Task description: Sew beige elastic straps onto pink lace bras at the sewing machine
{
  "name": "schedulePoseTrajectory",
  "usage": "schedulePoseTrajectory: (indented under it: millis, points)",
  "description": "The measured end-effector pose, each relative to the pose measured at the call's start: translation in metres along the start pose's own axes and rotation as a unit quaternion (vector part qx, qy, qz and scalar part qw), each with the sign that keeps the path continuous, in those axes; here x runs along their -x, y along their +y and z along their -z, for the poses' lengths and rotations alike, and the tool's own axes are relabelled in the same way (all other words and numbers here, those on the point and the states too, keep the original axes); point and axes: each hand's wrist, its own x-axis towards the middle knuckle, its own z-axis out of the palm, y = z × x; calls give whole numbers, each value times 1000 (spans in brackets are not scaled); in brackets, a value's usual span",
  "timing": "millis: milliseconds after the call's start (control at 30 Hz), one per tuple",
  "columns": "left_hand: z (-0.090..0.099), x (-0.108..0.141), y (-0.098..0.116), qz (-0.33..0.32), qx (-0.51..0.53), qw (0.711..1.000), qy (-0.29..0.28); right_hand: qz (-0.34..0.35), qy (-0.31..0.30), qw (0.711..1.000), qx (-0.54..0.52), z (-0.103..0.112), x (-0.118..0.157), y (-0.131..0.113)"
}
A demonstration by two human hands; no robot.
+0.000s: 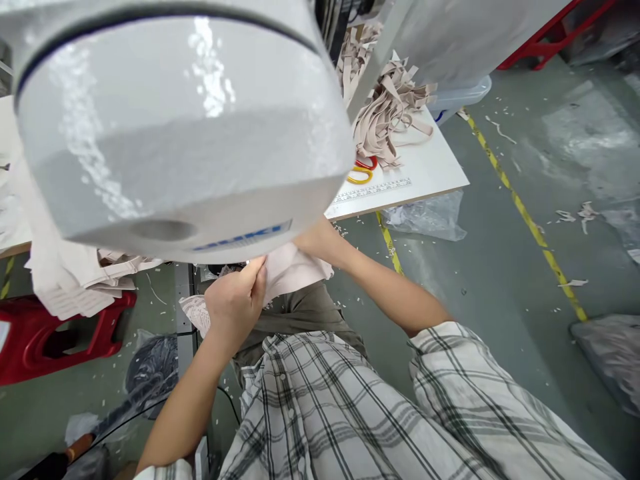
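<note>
A pale pink piece of fabric (297, 270) hangs over my lap, just under the near end of a large white sewing machine head (215, 153). My left hand (235, 297) is closed on its left side, thumb and fingers pressed together. A patterned, lace-like end (196, 313) of cloth shows below that hand. At the fabric's right side is my right hand (316, 239); the machine head covers its fingers, so their grip cannot be seen. The needle area is hidden as well.
Beige fabric strips (390, 113) lie heaped on the white table (430, 167), near scissors with red and yellow handles (361, 175) and a clear ruler (375, 190). Pale cloth pieces (70, 273) hang off the left table above a red stool (105, 327). Scraps litter the floor.
</note>
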Motion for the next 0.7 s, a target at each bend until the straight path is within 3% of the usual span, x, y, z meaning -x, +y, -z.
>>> schedulePoseTrajectory:
  millis: [700]
  points:
    - [3, 4, -4, -23, -64, 997, -27, -25, -1, 1000, 13, 0, 0, 5]
